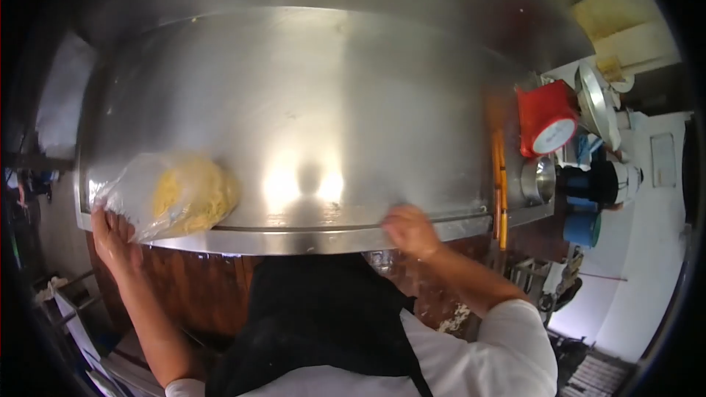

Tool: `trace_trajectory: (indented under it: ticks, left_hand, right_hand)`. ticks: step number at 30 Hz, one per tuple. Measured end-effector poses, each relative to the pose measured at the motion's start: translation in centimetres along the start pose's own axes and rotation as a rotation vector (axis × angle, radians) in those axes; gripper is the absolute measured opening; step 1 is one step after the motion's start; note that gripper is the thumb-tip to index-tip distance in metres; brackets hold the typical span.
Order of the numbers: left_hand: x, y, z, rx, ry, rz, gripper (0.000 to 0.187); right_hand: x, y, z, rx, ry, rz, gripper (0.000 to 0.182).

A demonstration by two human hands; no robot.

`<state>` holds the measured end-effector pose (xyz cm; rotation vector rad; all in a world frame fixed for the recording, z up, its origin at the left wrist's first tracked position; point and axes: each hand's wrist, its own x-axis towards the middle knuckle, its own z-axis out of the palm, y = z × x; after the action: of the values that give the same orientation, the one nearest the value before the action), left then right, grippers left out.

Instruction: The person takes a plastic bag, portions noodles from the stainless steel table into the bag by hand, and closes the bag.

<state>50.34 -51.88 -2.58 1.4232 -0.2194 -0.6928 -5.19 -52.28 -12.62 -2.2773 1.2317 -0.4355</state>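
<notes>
A clear plastic bag (136,184) lies at the front left of the steel table, with a yellow, dough-like mass (193,191) inside its right part. My left hand (114,239) is closed on the bag's left end, at the table's front left corner. Far to the right of the bag, my right hand (410,231) rests at the table's front edge. Its fingers are curled in and slightly blurred; what they hold, if anything, is hidden.
The steel table (309,103) has a raised front rim. Along its right side lie wooden rods (501,191), a red scale (546,117) with a round dial and a metal bowl (543,180). A person (614,182) stands farther right, near a blue bucket (582,229).
</notes>
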Motion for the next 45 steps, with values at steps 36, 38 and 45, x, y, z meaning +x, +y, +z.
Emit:
trace_trajectory:
  ticks: [36,38,45]
  left_hand:
    - [-6.9,1.1,1.4,0.082,-0.342,0.245,0.018]
    - [-7.8,1.9,2.0,0.108,-0.45,0.284,0.017]
    - [-8.8,2.7,1.4,0.406,-0.604,0.456,0.015]
  right_hand:
    - [26.9,-25.3,-1.7,-0.273,-0.456,-0.482,0.031]
    - [26.3,-23.9,-3.7,-0.207,-0.47,-0.453,0.024]
    - [23.8,-15.5,-2.6,0.297,0.005,-0.129,0.075]
